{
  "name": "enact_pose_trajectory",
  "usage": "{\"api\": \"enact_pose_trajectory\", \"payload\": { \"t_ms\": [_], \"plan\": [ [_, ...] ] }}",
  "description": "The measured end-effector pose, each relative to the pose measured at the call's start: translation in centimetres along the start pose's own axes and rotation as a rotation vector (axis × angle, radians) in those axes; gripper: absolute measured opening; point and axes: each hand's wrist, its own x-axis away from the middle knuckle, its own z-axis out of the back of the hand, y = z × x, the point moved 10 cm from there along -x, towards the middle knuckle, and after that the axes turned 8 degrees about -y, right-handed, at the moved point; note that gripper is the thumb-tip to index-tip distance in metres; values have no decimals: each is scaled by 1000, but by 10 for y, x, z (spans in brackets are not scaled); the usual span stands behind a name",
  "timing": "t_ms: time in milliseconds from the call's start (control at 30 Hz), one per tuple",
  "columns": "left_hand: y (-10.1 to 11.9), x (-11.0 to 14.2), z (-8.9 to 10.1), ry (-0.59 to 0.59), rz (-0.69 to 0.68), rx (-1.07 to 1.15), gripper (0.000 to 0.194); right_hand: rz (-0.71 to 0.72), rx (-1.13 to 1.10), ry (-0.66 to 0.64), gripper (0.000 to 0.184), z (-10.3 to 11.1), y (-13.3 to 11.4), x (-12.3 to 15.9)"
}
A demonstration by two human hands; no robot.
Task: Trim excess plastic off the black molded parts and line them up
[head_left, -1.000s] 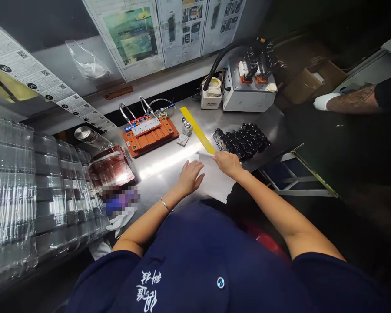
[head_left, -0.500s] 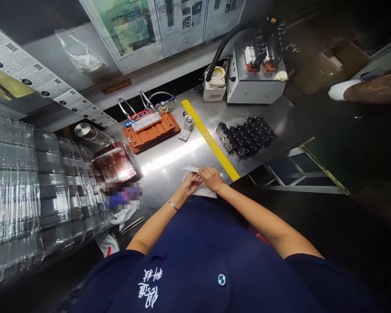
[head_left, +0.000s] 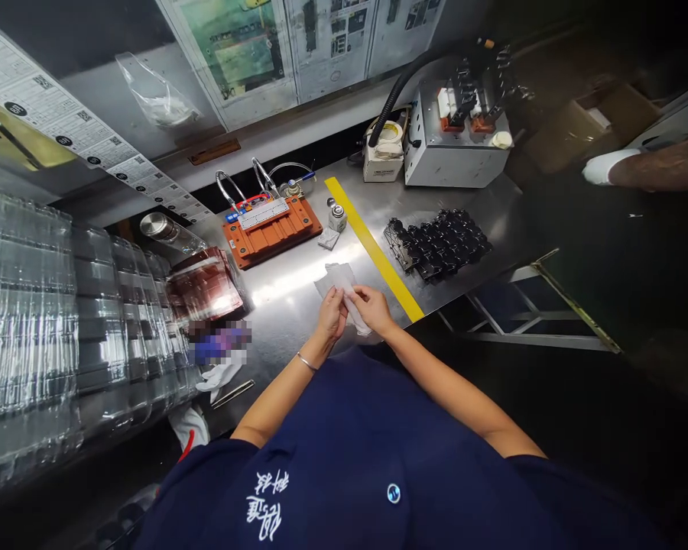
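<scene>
The yellow strip [head_left: 372, 248] lies flat on the metal table [head_left: 287, 302] and serves as the reference for all positions. The folded white sheet [head_left: 340, 276] is to the left of the strip's near end, apart from it, in front of the operator's torso. The left hand [head_left: 333, 313] pinches the sheet between thumb and fingers at its near left portion; the right hand [head_left: 372, 307] grips its right portion, thumb on the upper face, and is the closer of the two to the strip. Whether the sheet contacts the table cannot be determined. Immediately left of the strip's far half stand a small metal-topped bottle [head_left: 337, 217] and, just beside it, a flat grey pad [head_left: 328, 239]. Farther left of the strip is the orange fixture [head_left: 272, 235], with a perforated white plate [head_left: 264, 214] on its far side. Right of the strip lies the black lattice part [head_left: 439, 243]. Beyond the strip's far end, to the right, stand a white carton [head_left: 383, 168] and a grey equipment box [head_left: 455, 164].
</scene>
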Motion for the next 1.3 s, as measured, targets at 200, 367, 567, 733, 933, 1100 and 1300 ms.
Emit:
{"api": "enact_pose_trajectory", "payload": {
  "t_ms": [200, 367, 567, 733, 933, 1100, 1300],
  "plan": [
    [9, 0, -17, 6, 9, 30, 35, -18, -216, 62, 39, 3, 0, -1],
    [23, 9, -45, -105, -11, 12, 56, 0, -223, 101, 26, 14, -16, 9],
    [37, 18, -68, -303, -27, -264, 72, 39, -332, 20, 25, 16, -36, 14],
    [32, 33, -52, -221, -145, -827, 76, -22, -524, 124, 33, 37, -27, 2],
    [32, 52, 0, 123, -77, -744, 77, -51, -719, 339, 32, 70, -12, -3],
    [8, 45, 3, 52, 133, -563, 47, -81, -853, 429, 34, 66, -4, 5],
    [26, 39, 3, 140, -114, -529, 35, -170, -986, 457, 29, 52, 13, 12]
  ]
}}
